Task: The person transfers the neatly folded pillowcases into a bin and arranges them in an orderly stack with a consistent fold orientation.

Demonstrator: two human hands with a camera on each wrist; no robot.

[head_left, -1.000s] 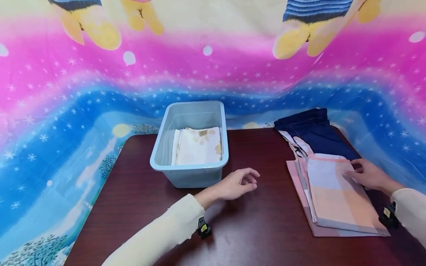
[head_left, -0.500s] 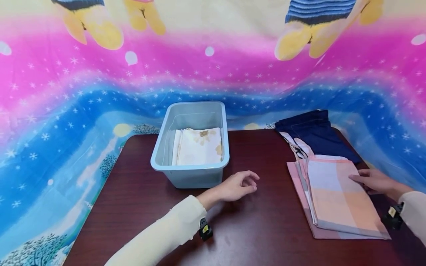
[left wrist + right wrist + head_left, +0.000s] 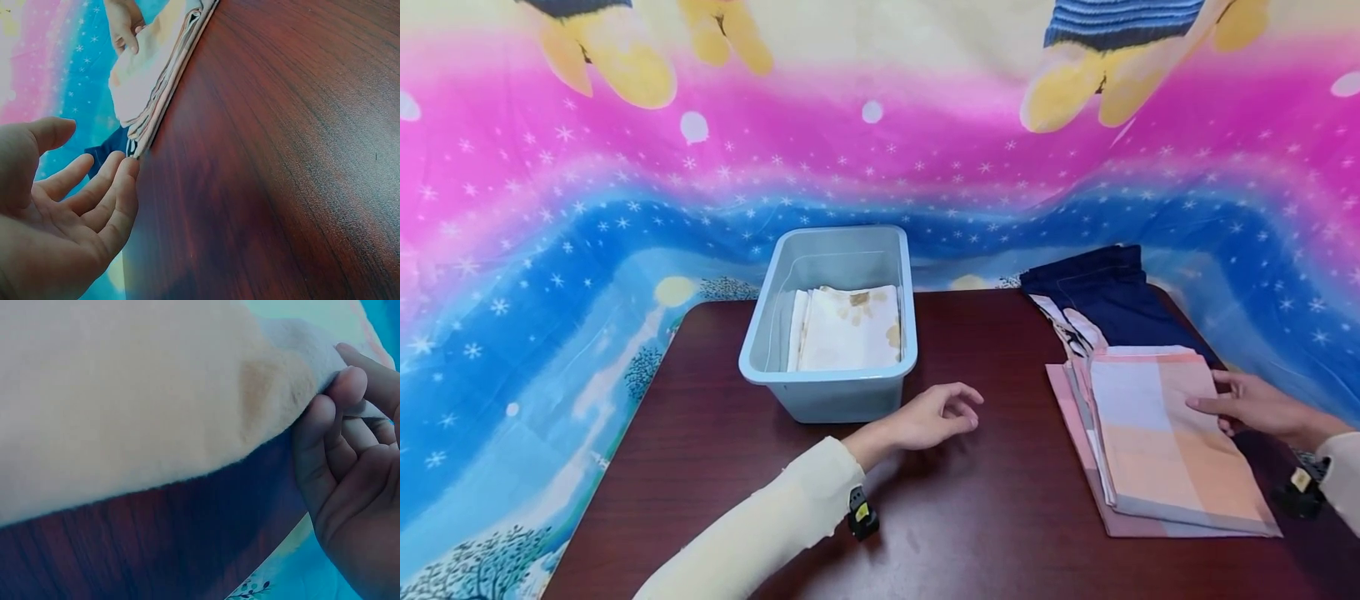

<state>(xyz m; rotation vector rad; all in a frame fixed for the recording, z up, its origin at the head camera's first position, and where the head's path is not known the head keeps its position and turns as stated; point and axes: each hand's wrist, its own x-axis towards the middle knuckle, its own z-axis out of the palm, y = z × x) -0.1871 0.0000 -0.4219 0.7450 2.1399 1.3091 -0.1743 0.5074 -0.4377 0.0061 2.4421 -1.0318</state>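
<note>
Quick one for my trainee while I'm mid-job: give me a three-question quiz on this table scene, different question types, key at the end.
1. True or false: the left hand holds a cloth.
2. What lies inside the blue bin?
3. The right hand touches: A) navy garment B) pink plaid cloth C) bin

Key: 1 false, it hovers open above the table. 2 a folded white floral cloth. 3 B, at its right edge.

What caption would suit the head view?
Right hand touches the edge of a folded cloth; left hand hovers open near the bin.
</note>
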